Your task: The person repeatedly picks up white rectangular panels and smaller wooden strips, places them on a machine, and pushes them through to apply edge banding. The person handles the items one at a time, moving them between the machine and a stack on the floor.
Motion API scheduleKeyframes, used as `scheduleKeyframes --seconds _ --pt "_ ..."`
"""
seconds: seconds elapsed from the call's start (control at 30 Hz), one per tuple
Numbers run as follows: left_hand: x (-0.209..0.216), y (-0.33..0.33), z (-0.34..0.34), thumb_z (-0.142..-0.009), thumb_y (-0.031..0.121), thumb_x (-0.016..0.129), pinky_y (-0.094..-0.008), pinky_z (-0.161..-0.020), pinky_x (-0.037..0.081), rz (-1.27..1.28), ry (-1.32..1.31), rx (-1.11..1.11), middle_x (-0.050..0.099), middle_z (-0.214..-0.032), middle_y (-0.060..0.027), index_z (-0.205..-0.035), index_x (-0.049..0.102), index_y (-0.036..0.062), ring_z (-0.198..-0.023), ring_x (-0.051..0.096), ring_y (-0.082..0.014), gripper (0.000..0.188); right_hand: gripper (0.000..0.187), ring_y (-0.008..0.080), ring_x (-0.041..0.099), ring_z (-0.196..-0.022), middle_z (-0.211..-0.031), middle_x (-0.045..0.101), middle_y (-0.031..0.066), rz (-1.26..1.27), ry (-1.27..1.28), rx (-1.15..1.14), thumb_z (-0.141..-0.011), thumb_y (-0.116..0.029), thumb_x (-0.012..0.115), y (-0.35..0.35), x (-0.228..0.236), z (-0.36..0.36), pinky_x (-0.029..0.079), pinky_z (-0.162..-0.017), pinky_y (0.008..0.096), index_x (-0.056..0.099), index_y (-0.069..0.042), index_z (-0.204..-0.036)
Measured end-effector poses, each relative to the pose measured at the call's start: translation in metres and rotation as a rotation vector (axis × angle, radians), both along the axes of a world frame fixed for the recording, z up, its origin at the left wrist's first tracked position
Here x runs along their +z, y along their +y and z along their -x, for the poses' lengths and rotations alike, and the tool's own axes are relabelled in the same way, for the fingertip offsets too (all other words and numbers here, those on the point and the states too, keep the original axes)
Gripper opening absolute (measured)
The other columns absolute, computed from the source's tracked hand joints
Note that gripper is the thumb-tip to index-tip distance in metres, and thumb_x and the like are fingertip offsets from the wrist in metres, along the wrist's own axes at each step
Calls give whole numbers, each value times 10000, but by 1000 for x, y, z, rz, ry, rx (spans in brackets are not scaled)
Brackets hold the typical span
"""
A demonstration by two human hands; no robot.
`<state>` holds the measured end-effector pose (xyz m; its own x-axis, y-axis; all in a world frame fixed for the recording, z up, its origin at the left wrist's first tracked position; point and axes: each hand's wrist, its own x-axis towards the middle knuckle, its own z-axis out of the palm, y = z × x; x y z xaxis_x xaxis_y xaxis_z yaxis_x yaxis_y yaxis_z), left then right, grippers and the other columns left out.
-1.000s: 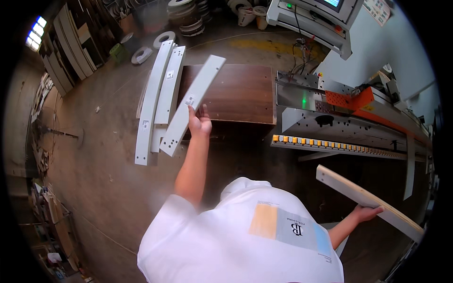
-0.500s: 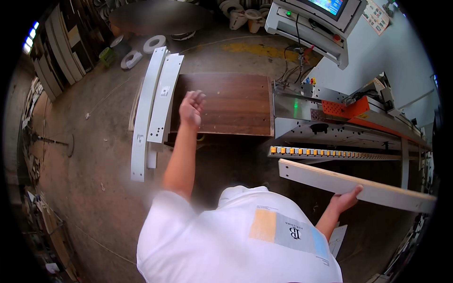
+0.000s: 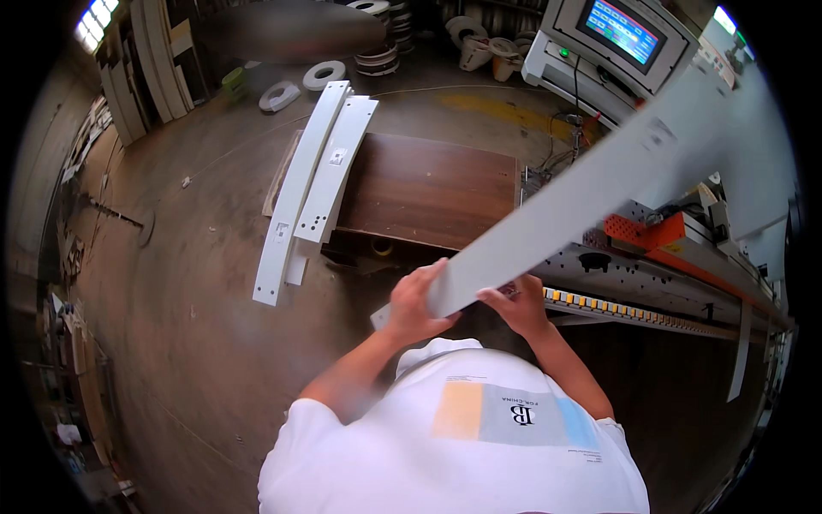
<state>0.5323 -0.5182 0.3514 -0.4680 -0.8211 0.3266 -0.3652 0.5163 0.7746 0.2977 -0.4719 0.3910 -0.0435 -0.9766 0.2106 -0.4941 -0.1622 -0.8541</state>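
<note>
A long white panel strip point(image 3: 548, 218) slants up to the right in front of me, its far end blurred. My left hand point(image 3: 417, 301) wraps round it close to the near end. On its right edge, a little farther up, my right hand point(image 3: 519, 306) grips with the thumb along the board; the fingers are partly hidden. Two more white panel strips, one on the outer left point(image 3: 300, 197) and one beside it point(image 3: 338, 167), lie lengthwise at the left end of a brown wooden table point(image 3: 428, 184). Both carry small labels and drilled holes.
At the right stands a machine with an orange guard point(image 3: 646, 236), a roller rail point(image 3: 634, 310) and a control screen point(image 3: 622, 30). Rolls of edge banding point(image 3: 324, 75) sit on the far floor. Tall boards point(image 3: 154, 68) lean at the far left.
The held strip has swung from low on the right to a steep slant before me. My left hand has come back from over the table and taken hold of its near end.
</note>
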Motion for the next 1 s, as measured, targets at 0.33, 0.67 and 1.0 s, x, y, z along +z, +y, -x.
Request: scheduleKeyframes --seconds 0.33,0.67,1.0 --pt "11 -55 -225 -615 272 854 -417 -1020 497 -159 -281 756 607 -1356 -202 -1480 460 59 -1217 614 -343 975 350 168 729 -741 -927 770 72 -297 75 417 -864 -258 799 -15 -20 -14 567 -685 268 656 -69 -1121" --pt "-43 -173 -402 -827 452 741 -419 -1009 494 -324 -509 920 656 -1298 -211 -1432 521 47 -1202 632 -334 760 308 147 734 -800 -912 767 87 -448 -54 189 -882 -200 775 15 -72 13 559 -737 259 664 -50 -1127" --pt "-205 -237 -437 -917 -9 584 -374 -1098 417 -630 -67 478 569 -1393 -155 -1464 433 -15 -1299 536 -256 568 264 123 700 -745 -870 736 80 -537 -69 -28 -895 -98 737 56 -70 34 548 -708 254 643 0 -1121"
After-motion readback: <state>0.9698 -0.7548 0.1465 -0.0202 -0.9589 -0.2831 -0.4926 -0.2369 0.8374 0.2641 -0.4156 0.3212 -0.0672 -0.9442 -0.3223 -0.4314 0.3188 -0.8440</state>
